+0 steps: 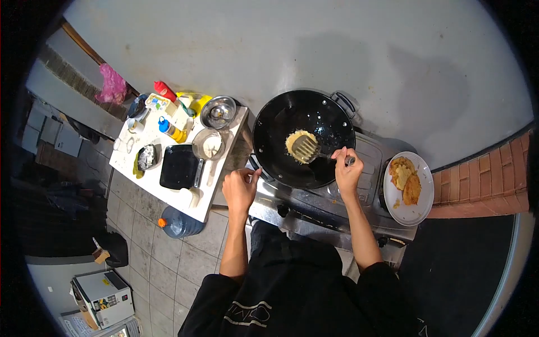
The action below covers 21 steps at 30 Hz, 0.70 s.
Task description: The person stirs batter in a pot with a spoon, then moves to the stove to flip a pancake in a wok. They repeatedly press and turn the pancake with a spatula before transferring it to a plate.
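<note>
My right hand (348,165) is closed round the handle of a slotted metal spatula (306,148). The spatula's blade rests on a pale yellow round of food (293,140) inside a large black wok (281,115) on the stove. My left hand (240,188) is beside the wok's near-left handle (261,169), its fingers curled in; whether it holds anything small cannot be made out. To the right, a white plate (425,194) carries several browned fried pieces (411,189).
On the left, a white table (193,209) bears a black tray (178,167), metal bowl (218,112), glass bowl of white stuff (208,144), and bottles. A water jug (182,223) stands on the floor. Brick edging (477,182) lies right of the plate.
</note>
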Motion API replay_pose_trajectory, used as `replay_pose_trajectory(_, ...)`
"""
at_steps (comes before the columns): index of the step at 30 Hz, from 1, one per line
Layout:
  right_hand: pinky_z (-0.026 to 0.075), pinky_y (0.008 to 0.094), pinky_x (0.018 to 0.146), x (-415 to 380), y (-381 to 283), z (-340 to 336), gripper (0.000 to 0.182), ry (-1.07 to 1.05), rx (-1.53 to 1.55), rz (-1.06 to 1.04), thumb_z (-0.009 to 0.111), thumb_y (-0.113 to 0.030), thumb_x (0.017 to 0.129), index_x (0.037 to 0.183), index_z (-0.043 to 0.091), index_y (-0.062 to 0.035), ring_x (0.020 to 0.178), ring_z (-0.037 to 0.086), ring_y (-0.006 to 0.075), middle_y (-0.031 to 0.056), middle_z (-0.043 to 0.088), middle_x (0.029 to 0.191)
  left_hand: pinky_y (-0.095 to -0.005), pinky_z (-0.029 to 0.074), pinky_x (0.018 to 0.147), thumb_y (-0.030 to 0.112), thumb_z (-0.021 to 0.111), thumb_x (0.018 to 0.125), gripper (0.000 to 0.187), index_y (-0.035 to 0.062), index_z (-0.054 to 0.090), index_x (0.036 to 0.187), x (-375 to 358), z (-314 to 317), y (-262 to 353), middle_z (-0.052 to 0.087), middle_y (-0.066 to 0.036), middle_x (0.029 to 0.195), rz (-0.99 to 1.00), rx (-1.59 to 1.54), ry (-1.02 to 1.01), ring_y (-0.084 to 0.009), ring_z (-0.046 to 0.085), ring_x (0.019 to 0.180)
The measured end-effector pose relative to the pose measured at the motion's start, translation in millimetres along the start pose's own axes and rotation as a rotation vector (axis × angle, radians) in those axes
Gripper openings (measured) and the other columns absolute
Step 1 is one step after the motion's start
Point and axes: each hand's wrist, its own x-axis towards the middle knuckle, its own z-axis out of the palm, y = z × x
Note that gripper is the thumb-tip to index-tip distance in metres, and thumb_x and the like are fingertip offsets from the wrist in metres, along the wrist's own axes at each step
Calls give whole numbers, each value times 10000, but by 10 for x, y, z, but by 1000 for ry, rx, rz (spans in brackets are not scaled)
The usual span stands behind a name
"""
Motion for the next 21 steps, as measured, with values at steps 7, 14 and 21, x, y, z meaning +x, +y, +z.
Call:
replay_pose_trajectory(7,382,210,546,-22,4,-13,234,56,81,67,564,-66,963,752,610,24,586,483,25,16,623,663,-403,469,548,324,782,763,292,36,734,769,23,-6,-5,601,-116,581,21,1,9,-326,622,564)
replay_pose_trajectory(14,411,240,556,83,127,113,252,76,102,62,575,-83,954,729,607,25,590,533,58,35,613,636,-403,460,542,312,792,756,289,30,728,768,7,0,-14,581,-113,565,11,-22,17,-321,607,546)
replay_pose_trajectory(21,412,273,523,26,-12,158,261,37,-73,20,563,-54,930,683,588,26,531,533,91,67,609,598,-400,452,543,312,791,759,292,28,725,769,-5,-10,-13,564,-113,556,-15,-27,-5,-319,598,545)
